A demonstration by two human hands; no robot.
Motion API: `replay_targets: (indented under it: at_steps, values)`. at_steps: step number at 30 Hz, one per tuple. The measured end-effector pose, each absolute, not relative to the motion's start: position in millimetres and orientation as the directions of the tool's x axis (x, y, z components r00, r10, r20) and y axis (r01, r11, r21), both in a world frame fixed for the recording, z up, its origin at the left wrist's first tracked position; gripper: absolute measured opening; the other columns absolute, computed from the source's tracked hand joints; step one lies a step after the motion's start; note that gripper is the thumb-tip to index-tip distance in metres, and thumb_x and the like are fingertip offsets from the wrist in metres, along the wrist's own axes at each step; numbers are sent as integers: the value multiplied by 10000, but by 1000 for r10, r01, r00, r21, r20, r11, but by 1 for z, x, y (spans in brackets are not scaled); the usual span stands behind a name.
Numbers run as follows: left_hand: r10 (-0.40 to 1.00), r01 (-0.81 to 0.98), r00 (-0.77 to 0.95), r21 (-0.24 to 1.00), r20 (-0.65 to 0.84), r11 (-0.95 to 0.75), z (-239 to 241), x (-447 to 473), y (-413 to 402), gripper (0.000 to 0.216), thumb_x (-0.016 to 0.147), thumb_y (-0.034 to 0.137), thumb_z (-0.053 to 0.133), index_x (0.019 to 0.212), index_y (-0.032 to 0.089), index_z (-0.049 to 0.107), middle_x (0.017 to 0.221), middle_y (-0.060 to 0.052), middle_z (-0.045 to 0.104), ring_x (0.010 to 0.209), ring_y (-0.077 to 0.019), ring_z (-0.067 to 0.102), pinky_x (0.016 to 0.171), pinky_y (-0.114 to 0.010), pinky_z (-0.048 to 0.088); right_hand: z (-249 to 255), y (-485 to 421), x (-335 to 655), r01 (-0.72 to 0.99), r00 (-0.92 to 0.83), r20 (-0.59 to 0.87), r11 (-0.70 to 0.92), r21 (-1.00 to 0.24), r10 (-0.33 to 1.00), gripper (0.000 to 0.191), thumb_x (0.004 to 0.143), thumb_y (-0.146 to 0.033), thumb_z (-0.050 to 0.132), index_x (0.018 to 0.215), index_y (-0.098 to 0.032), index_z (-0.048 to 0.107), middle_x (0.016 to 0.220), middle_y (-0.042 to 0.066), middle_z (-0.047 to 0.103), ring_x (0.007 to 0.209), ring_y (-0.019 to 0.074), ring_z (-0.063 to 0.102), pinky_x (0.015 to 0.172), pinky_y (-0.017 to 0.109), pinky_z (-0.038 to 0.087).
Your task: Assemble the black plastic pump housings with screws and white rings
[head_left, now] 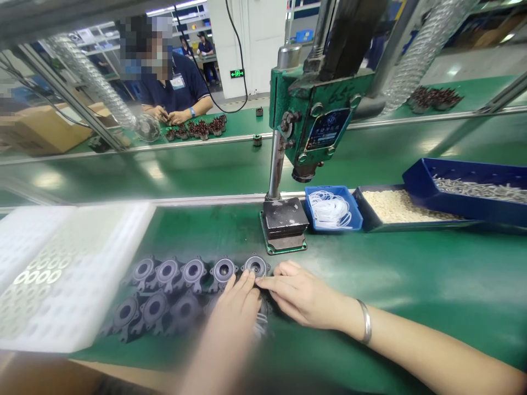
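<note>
Several grey round metal housings (193, 272) lie in two rows on the green bench mat. My left hand (241, 302) rests fingers-down over the right end of the rows, blurred by motion. My right hand (300, 296), with a silver bangle at the wrist, lies beside it, fingers stretched flat and touching the rightmost housing (256, 266). Whether either hand grips a part is hidden under the fingers.
A green hand press (313, 126) on a black base (284, 222) stands just behind the hands. Blue bins hold white rings (331, 211), small white parts (395, 206) and metal pins (477, 190). White trays (61, 274) sit at left. A person works across the conveyor (173, 90).
</note>
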State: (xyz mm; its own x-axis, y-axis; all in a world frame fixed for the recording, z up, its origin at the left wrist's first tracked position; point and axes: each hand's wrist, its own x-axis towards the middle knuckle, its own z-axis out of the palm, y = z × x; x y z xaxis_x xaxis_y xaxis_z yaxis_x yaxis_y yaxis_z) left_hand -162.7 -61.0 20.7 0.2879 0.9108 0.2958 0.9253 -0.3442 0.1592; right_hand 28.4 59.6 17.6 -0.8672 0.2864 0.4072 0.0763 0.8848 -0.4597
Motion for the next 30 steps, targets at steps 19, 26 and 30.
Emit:
replay_targets:
  at_steps: [19, 26, 30]
  values:
    - [942, 504, -336, 845, 3, 178, 46, -174, -130, 291, 980, 319, 360, 969, 187, 620, 864, -82, 714, 758, -195, 674, 672, -284, 530, 65, 39, -58, 136, -987, -96, 368, -920, 126, 316, 891, -453, 681, 749, -180, 608, 754, -8, 563, 703, 127, 520, 640, 229, 404]
    - [889, 444, -418, 896, 186, 21, 29, -196, -160, 574, 980, 589, 289, 1082, 186, 686, 738, -77, 737, 658, -200, 708, 610, -284, 597, 76, 31, -114, 132, -981, -165, 273, -953, -101, 353, 890, -490, 667, 744, -180, 582, 756, -14, 550, 694, 123, 506, 631, 232, 404]
    - [730, 270, -639, 959, 243, -83, -2, -219, -189, 472, 991, 509, 388, 1227, 190, 644, 893, -89, 768, 771, -207, 747, 718, -313, 632, 81, 29, -158, 41, -991, -83, 361, -932, -102, 352, 931, -476, 605, 746, -180, 557, 750, -12, 526, 667, 122, 484, 608, 237, 402]
